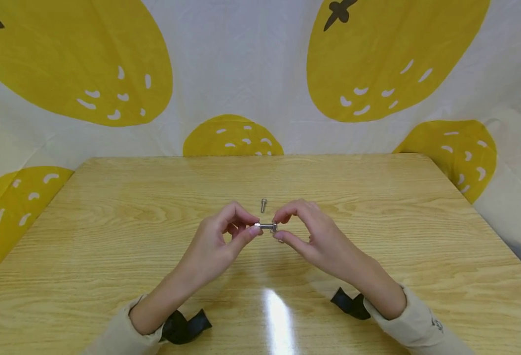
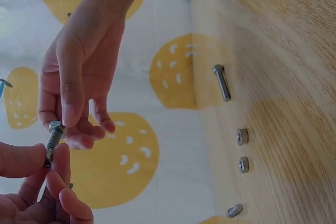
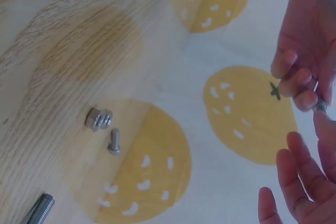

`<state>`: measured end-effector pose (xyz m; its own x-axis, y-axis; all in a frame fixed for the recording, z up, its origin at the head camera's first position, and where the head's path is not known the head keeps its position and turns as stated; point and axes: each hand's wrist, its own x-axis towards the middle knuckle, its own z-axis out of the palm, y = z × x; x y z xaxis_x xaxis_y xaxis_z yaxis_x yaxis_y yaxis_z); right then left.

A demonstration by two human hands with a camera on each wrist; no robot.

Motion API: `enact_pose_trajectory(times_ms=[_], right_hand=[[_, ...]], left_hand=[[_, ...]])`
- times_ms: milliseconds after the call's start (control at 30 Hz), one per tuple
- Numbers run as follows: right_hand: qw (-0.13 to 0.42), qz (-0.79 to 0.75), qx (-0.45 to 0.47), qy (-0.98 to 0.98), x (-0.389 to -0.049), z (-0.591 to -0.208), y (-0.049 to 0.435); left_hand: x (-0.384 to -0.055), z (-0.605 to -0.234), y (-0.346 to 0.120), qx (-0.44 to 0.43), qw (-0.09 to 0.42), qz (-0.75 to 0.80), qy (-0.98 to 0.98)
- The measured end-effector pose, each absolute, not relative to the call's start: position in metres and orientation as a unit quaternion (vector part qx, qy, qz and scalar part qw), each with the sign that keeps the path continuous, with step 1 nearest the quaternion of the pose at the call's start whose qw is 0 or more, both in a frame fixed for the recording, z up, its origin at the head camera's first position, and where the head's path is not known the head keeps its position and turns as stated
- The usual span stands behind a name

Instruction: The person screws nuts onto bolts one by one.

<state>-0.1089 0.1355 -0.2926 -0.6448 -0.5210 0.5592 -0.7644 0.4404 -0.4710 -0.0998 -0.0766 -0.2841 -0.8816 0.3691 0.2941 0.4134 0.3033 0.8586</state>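
One bolt (image 1: 267, 226), one end in each hand (image 1: 214, 241)

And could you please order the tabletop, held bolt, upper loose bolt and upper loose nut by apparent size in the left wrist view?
1. Tabletop
2. Held bolt and upper loose bolt: unsure, fingers partly cover the first
3. Upper loose nut

1. Table (image 1: 109, 231): light wood grain noted; surface glossy, a bright patch of glare (image 1: 278, 320) seen toward the near edge.
2. Four metal parts counted on it.
3. Screw (image 1: 263, 205): short, laid on its side, head pointed toward the far edge.
4. Bolt (image 2: 222, 82): longer, also laid on its side.
5. First nut (image 2: 242, 136) and second nut (image 2: 243, 164): placed near each other, between bolt and screw in the left wrist view.
6. In the right wrist view, the nuts are seen overlapped, just beside the screw.
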Motion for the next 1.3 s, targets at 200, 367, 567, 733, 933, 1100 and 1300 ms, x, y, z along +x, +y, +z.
enact_pose_trajectory(times_ms=[200, 367, 567, 733, 933, 1100, 1300], right_hand=[[0.179, 0.361, 0.407, -0.820, -0.1109, -0.2930, 0.1365], [0.180, 0.357, 0.425, -0.812, -0.1127, -0.2945, 0.1365], [0.159, 0.353, 0.419, -0.821, -0.1119, -0.2955, 0.1357], [0.157, 0.360, 0.415, -0.821, -0.1128, -0.2971, 0.1340], [0.147, 0.355, 0.385, -0.839, -0.1116, -0.2950, 0.1357], [0.128, 0.357, 0.358, -0.853, -0.1085, -0.2900, 0.1387], [0.171, 0.344, 0.401, -0.831, -0.1116, -0.2897, 0.1392]], left_hand=[[-0.1003, -0.2850, -0.0767, -0.250, 0.028, -0.536, -0.806], [-0.1003, -0.2852, -0.0768, -0.252, 0.033, -0.532, -0.808], [-0.0995, -0.2848, -0.0763, -0.255, 0.032, -0.532, -0.807], [-0.0984, -0.2853, -0.0751, -0.260, 0.032, -0.534, -0.804], [-0.0982, -0.2865, -0.0739, -0.259, 0.030, -0.532, -0.806], [-0.0986, -0.2858, -0.0743, -0.254, 0.028, -0.528, -0.810], [-0.0997, -0.2842, -0.0755, -0.245, 0.024, -0.528, -0.813]])
